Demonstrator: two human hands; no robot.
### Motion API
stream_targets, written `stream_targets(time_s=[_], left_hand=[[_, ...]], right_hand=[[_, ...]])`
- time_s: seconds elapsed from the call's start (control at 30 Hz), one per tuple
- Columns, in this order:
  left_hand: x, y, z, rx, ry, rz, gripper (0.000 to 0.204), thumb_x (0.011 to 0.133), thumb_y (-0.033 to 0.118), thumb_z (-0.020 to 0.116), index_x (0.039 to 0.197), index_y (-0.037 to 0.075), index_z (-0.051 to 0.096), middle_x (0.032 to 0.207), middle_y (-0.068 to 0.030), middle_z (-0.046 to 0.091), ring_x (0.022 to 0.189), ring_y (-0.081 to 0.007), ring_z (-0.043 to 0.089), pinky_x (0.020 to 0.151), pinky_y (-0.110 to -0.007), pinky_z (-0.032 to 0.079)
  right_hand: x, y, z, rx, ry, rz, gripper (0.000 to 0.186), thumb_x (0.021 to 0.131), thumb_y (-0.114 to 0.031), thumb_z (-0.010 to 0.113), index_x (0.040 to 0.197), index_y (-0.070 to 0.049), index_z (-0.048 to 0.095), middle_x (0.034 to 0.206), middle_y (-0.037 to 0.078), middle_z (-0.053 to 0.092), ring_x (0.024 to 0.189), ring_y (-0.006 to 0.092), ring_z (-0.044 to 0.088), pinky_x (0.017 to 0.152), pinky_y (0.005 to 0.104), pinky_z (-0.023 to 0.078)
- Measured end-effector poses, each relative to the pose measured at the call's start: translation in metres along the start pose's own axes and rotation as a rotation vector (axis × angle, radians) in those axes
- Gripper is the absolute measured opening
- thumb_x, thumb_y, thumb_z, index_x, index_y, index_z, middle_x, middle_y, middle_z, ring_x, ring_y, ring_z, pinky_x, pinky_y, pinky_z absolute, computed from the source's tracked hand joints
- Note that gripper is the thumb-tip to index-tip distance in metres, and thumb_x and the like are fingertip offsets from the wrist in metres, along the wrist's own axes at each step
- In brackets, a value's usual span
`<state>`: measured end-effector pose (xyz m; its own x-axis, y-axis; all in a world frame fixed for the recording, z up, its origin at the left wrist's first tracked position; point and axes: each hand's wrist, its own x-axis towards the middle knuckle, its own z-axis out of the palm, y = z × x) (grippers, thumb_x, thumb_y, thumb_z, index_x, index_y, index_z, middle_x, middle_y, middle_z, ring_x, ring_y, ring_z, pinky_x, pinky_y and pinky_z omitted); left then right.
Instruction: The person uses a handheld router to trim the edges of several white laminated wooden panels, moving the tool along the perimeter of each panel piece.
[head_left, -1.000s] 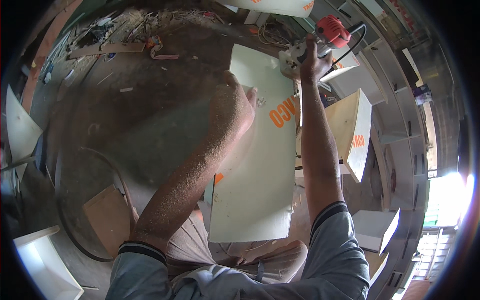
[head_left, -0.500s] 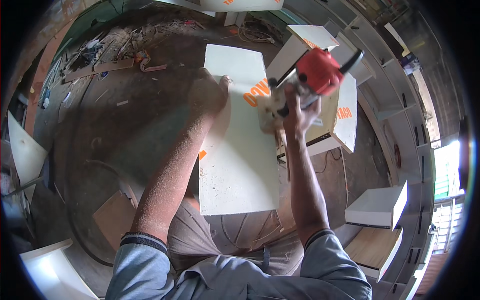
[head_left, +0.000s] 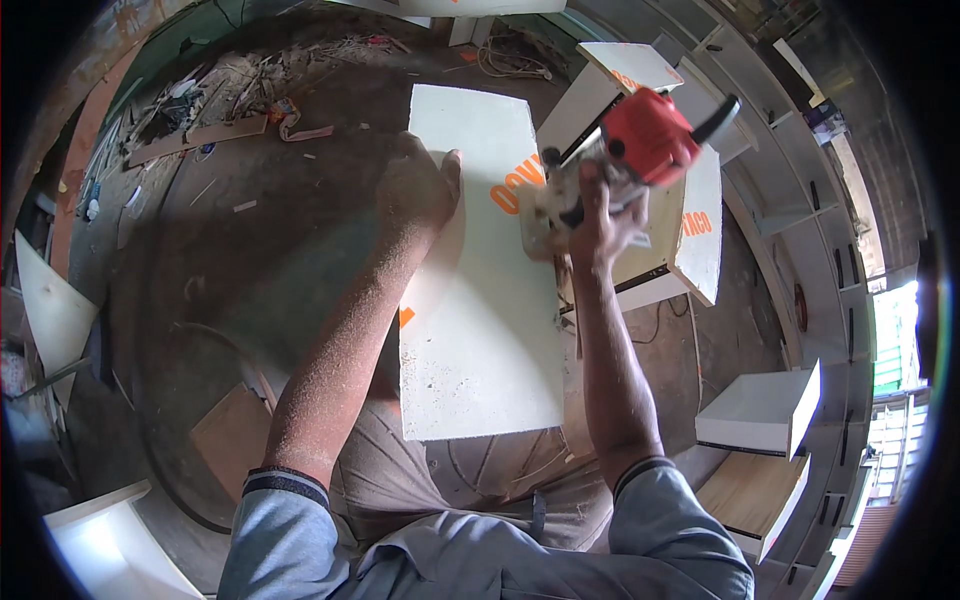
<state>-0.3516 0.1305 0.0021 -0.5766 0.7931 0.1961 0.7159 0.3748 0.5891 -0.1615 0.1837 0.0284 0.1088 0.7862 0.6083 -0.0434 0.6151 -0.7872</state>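
Note:
A long white board [head_left: 484,340] with orange lettering lies lengthwise in front of me, its near end above my lap. At its left edge my left hand [head_left: 417,187] is closed round the board, thumb on top; the other fingers are mostly hidden. My right hand [head_left: 603,222] grips a handheld power tool [head_left: 650,135] with a red body, a black handle and a metal base. That base meets the board's right edge. The tool is slightly blurred and its cutting part is hidden, so its exact kind is unclear. Fine sawdust coats my left forearm.
Right of the board stands a white box-like cabinet piece [head_left: 695,235]. Two drawer-like boxes, one white [head_left: 750,415] and one wood-faced [head_left: 750,495], sit at the lower right. White shelving [head_left: 790,215] lines the right side. Scrap wood and debris [head_left: 230,110] litter the far left floor.
The whole scene sits slightly further right in the picture. Both hands keep their holds on the board and the power tool, with little visible movement between them.

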Motion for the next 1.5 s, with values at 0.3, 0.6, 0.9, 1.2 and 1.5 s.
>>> stream_targets(time_s=[0.3, 0.6, 0.9, 1.2, 1.5], left_hand=[[0.005, 0.011, -0.003, -0.005, -0.011, 0.022, 0.067, 0.096, 0.043, 0.053, 0.126, -0.015, 0.039, 0.093, -0.0328, 0.067, 0.09, -0.0458, 0.068, 0.079, -0.051, 0.055], [0.007, -0.001, 0.005, 0.098, 0.067, 0.025, 0.059, 0.096, 0.045, 0.054, 0.112, -0.012, 0.049, 0.095, -0.0337, 0.066, 0.091, -0.0466, 0.067, 0.082, -0.049, 0.054], [0.01, 0.007, 0.014, 0.316, 0.333, 0.165, 0.057, 0.087, 0.042, 0.066, 0.109, -0.009, 0.049, 0.112, -0.0288, 0.054, 0.102, -0.0426, 0.063, 0.085, -0.05, 0.055], [-0.019, 0.047, -0.014, -0.093, 0.278, 0.637, 0.016, 0.085, 0.015, 0.072, 0.09, 0.003, 0.062, 0.094, -0.0116, 0.057, 0.078, -0.0236, 0.059, 0.071, -0.036, 0.049], [-0.211, 0.23, -0.023, -0.378, -0.401, 0.898, 0.023, 0.093, 0.022, 0.07, 0.107, 0.004, 0.07, 0.092, -0.0026, 0.06, 0.078, -0.0086, 0.058, 0.071, -0.024, 0.048]], right_hand=[[0.086, 0.051, 0.056, -0.158, 0.005, -0.009, 0.053, 0.076, -0.035, 0.081, 0.111, -0.001, 0.062, 0.095, 0.009, 0.069, 0.086, 0.017, 0.063, 0.082, 0.0313, 0.049], [0.048, -0.006, -0.019, -0.083, 0.065, 0.021, 0.055, 0.072, -0.034, 0.084, 0.11, -0.002, 0.061, 0.091, 0.008, 0.07, 0.08, 0.017, 0.065, 0.077, 0.033, 0.053], [-0.078, -0.077, -0.2, -0.034, 0.239, 0.048, 0.053, 0.074, -0.036, 0.08, 0.11, -0.001, 0.06, 0.096, 0.005, 0.065, 0.085, 0.0153, 0.061, 0.075, 0.0305, 0.048], [-0.145, -0.064, -0.283, 0.0, 0.207, 0.137, 0.052, 0.074, -0.014, 0.079, 0.118, 0.0, 0.055, 0.093, 0.007, 0.068, 0.082, 0.0144, 0.066, 0.073, 0.0306, 0.053], [-0.155, -0.052, -0.304, -0.222, 0.211, 0.111, 0.07, 0.067, -0.03, 0.087, 0.124, -0.002, 0.055, 0.097, 0.017, 0.071, 0.088, 0.0287, 0.072, 0.078, 0.0384, 0.056]])
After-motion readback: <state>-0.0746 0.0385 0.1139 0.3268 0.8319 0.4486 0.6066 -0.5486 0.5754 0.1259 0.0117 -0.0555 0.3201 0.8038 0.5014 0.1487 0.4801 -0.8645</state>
